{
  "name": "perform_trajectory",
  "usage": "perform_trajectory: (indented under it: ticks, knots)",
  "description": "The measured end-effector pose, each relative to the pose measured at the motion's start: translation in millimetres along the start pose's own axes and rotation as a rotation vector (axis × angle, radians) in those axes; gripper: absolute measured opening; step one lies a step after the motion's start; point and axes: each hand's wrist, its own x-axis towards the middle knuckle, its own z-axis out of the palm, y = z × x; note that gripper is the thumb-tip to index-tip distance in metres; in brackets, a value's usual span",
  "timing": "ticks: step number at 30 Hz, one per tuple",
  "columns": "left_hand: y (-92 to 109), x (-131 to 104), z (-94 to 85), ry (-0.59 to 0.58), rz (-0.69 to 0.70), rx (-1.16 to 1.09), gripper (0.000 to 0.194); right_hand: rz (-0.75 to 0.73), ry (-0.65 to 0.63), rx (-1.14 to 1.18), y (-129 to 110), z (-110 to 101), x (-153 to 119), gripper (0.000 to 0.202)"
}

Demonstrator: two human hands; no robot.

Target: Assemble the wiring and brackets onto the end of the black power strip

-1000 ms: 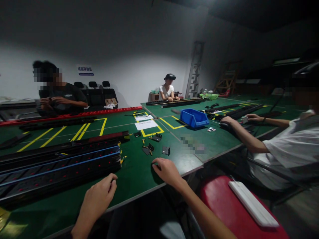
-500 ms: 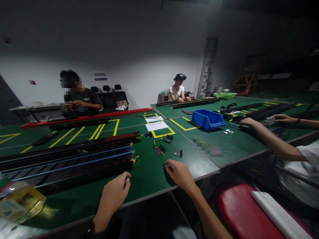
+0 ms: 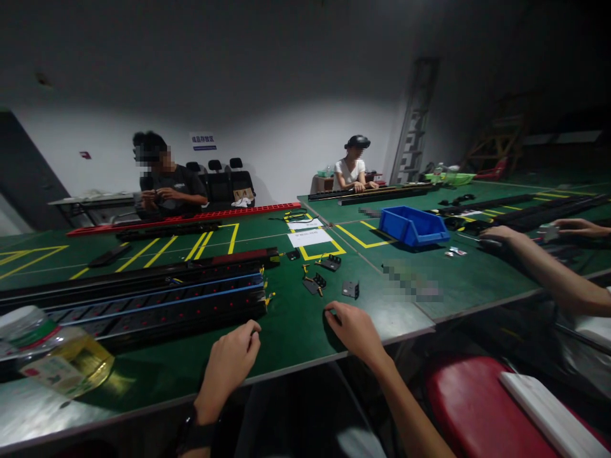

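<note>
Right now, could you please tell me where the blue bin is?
In the head view, the blue bin sits right of centre on the green table, beyond the right hand and just left of some small white packets.

Black bracket [image 3: 350, 289] | lying flat, 1 edge upturned | on green table [image 3: 291, 334] | long black strips [image 3: 191, 310]: red-dotted, side by side

The view apparently swung left, revealing more of the bottle [image 3: 64, 356].

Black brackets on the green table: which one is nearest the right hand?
The rightmost bracket, lying just beyond the right hand. The other brackets all lie farther left in the view and farther from that hand.
</note>
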Motion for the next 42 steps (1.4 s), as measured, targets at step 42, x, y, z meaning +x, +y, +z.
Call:
perform_trajectory:
  ticks: [42]
  knots:
    - [-5,-1,11.1,0.075,0.027,-0.015,0.019,-0.059,0.050,-0.013,6,5,-3,0.028]
